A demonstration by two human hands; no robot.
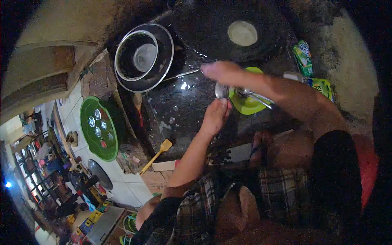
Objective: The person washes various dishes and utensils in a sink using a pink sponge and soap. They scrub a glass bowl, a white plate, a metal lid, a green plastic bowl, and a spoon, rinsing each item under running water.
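Note:
My left hand grips the handle end of a metal spoon, its bowl pointing away from me. My right hand, blurred, reaches across above the spoon. A thin metal utensil stretches left from the right fingertips; whether they grip it cannot be told. Just right of the spoon sits a lime-green bowl. Several pieces of metal cutlery lie in it, and my right forearm covers part of it. Below all this is a wet, dark work surface.
Two nested dark, pale-rimmed vessels stand at upper left. Ahead is a wide dark vessel with a pale round item. A wooden spoon, yellow spatula, green tray and green packet lie around.

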